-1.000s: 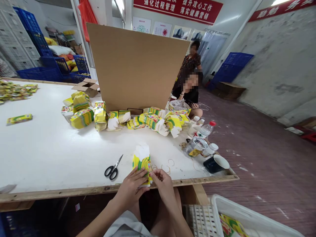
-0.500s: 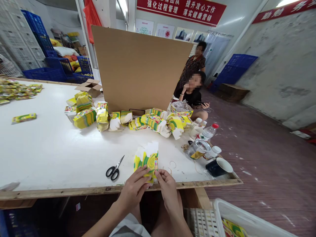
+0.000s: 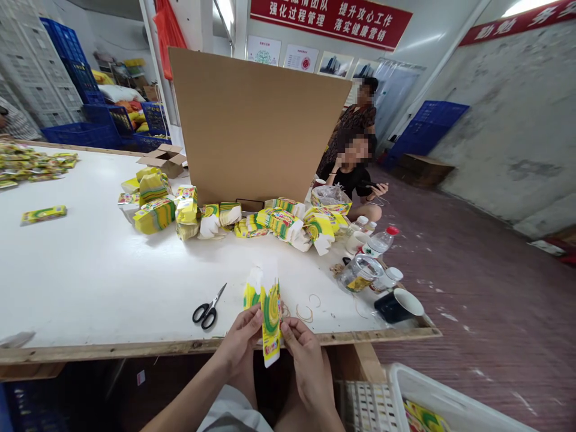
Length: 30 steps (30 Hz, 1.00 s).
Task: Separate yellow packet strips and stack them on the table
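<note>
Holds a flattened yellow-and-green carton (image 3: 271,324) upright and edge-on just above the near edge of the worktop (image 3: 90,270), close in front of the body. Pinches its left face with the left hand (image 3: 240,345), fingers curled shut and thumb pressed to the card. Grips the lower right edge with the right hand (image 3: 306,354), likewise closed, thumb and fingertips on the printed panel. Has a second folded piece (image 3: 252,293) of the same print just behind, apparently under the left fingers too, though hard to tell for certain. Judging by the thin profile and the white flaps: very light, thin paperboard, stiff along the creases yet easy to bend or dent across a panel, glossy and so probably a little slippery. Best taken by the side creases or the corners, with a light pinch rather than a squeeze, and clear of the loose white end flaps, likely to tear or fold back. Near at hand: scissors (image 3: 207,309) flat on the worktop just left of the hands, and rubber bands (image 3: 306,311) scattered just right of the carton. Farther back: a heap of like cartons (image 3: 274,223) at the foot of a large upright cardboard sheet (image 3: 256,126), with a jar (image 3: 357,273), a cup (image 3: 400,303) and a bottle (image 3: 380,240) near the right corner.
</note>
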Available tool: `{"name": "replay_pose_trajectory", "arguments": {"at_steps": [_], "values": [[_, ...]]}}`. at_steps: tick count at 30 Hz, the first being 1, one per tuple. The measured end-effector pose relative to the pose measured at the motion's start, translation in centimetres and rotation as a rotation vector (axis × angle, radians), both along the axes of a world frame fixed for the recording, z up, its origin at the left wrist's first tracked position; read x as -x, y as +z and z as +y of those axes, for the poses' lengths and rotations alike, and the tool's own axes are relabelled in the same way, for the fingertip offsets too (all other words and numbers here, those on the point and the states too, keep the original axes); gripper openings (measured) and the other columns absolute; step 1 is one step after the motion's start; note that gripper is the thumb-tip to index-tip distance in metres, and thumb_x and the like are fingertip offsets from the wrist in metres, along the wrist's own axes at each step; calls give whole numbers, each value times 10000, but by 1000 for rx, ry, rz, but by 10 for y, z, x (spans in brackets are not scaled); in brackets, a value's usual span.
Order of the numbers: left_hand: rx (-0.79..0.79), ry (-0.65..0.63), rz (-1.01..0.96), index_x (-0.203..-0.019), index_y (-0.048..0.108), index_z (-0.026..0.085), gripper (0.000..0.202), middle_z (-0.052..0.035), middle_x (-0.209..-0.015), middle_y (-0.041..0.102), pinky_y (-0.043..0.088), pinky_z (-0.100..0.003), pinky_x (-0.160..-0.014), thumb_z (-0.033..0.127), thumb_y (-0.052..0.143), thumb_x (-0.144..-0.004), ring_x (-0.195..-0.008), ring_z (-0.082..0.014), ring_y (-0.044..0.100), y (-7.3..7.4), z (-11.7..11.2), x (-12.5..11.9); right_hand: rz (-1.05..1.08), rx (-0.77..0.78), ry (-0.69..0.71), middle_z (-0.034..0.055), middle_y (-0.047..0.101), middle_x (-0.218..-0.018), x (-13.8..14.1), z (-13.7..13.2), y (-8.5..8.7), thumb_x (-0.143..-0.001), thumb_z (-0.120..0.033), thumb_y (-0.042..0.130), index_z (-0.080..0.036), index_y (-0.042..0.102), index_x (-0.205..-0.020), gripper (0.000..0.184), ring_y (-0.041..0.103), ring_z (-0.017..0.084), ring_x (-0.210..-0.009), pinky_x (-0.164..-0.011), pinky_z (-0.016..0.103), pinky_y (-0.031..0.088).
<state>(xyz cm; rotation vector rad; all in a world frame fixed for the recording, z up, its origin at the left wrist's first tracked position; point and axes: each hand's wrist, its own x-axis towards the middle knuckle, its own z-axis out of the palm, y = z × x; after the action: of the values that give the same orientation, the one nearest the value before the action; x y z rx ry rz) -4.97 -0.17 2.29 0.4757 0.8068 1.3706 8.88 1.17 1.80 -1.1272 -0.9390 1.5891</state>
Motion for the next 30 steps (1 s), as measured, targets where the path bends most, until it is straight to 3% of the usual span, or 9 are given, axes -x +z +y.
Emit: {"name": "replay_pose_trajectory", "arguments": {"at_steps": [5, 14, 23, 26, 30], "values": [[-16, -19, -65, -956, 750, 169, 391, -106, -984, 779, 525, -415, -938, 443, 811, -684, -1011, -291, 700, 6, -1, -1, -12, -18, -10, 66, 752, -849, 1, -2, 0, -697, -471, 789, -195, 700, -805, 310, 688, 262, -840, -786, 384, 552], [-17, 2, -1, -963, 751, 145, 396, -108, -899, 784, 554, -364, -853, 408, 823, -675, -916, -269, 719, 13, 3, -1, -174, -33, 2, 87, 766, -847, -3, -6, 29, -650, -536, 798, -184, 761, -863, 413, 696, 282, -831, -763, 378, 564], [-54, 40, 125, -874, 741, 166, 374, -55, -790, 769, 576, -336, -711, 497, 770, -702, -784, -244, 716, 14, 4, -7, -306, -92, -9, 57, 735, -716, -1, -9, 30, -704, -579, 735, -194, 716, -742, 388, 677, 266, -705, -639, 338, 556], [-66, 41, 183, -897, 731, 166, 364, -65, -835, 772, 572, -321, -720, 492, 742, -737, -804, -239, 715, 13, 3, -7, -356, -120, -33, 38, 713, -686, -1, -11, 31, -715, -584, 720, -203, 697, -722, 382, 651, 241, -659, -598, 307, 539], [-104, 78, 257, -1056, 671, 172, 415, -96, -997, 764, 567, -323, -776, 415, 768, -734, -899, -245, 709, 11, 2, -4, -412, -177, -47, 41, 702, -702, -4, -11, 28, -755, -544, 698, -200, 680, -733, 345, 635, 232, -670, -609, 298, 526]]}}
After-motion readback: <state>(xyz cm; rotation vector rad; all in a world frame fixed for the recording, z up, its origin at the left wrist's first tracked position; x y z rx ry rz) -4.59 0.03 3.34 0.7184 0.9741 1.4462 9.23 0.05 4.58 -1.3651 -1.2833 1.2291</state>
